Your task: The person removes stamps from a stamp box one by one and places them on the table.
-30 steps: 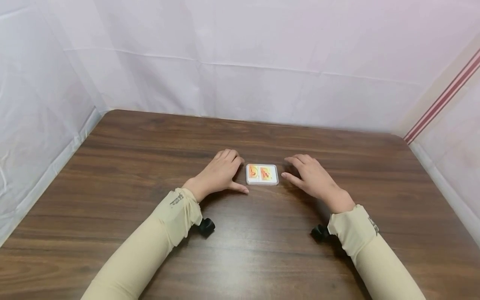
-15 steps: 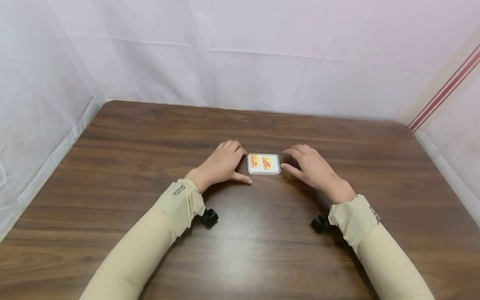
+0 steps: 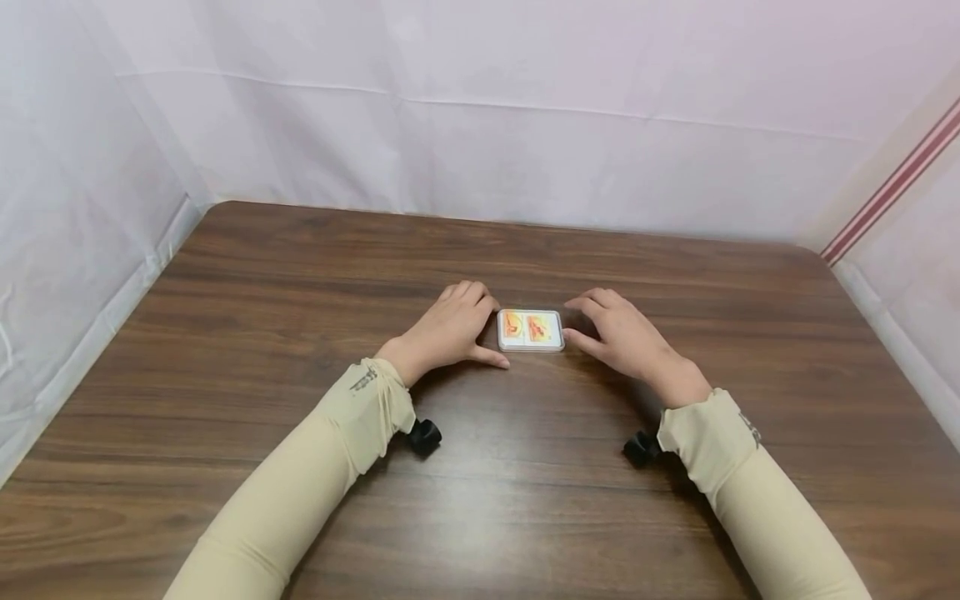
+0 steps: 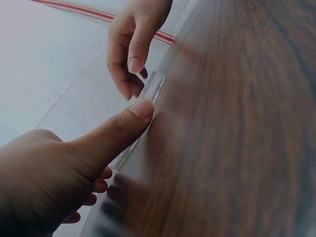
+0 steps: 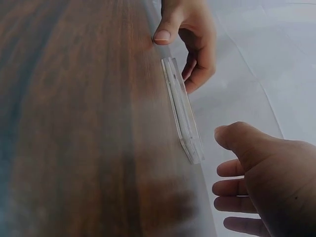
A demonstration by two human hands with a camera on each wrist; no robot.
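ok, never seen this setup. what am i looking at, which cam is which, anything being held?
No robot here: a person in beige sleeves works with bare hands at a brown wooden table walled by white sheeting. The wide picture comes from a head-worn camera looking down. The other two come from cameras strapped to each wrist, the black knobs under the cuffs, so the table looks tipped sideways in them.

On the table lies one flat clear plastic case with an orange printed top. The left hand and right hand flank it, fingers loosely curled. The left thumb looks close to or at its edge; the right is apart. Nothing is held.
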